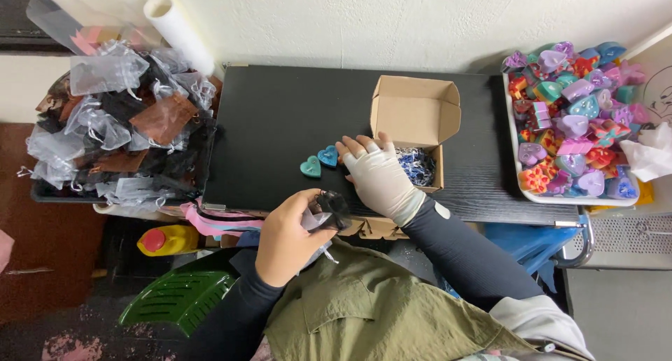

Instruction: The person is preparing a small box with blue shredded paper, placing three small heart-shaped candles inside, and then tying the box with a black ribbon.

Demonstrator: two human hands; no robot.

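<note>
Heart-shaped pieces, one teal (310, 166) and one blue (327, 155), are seen lying side by side on the black bench (280, 123) at the centre of the frame, just left of the right hand (378, 175). That hand, covered by a pale fingerless glove, is laid flat on the bench with its fingers (353, 147) spread open, the nearest fingertip almost touching the blue heart; nothing is gripped by it. Just behind and to the right of it, a small brown cardboard box (414, 112) is stood with its flaps open, and blue and white shredded filling (416, 166) is visible inside its lower part. The left hand (287, 238), bare, is held at the lower centre of the frame, near the front edge of the bench, with its fingers closed around a small dark and pale gauze pouch (327, 213). At the upper left of the frame, a heap of sheer drawstring pouches (119, 123) in white, brown and black is piled in a tray, with a white roll (178, 32) leaned behind it. At the upper right, a white tray (518, 172) is filled with many small moulded pieces (570, 119) in purple, teal, pink, red and orange. A yellow bottle with a red cap (166, 240) is seen below the bench at the lower left.
</note>
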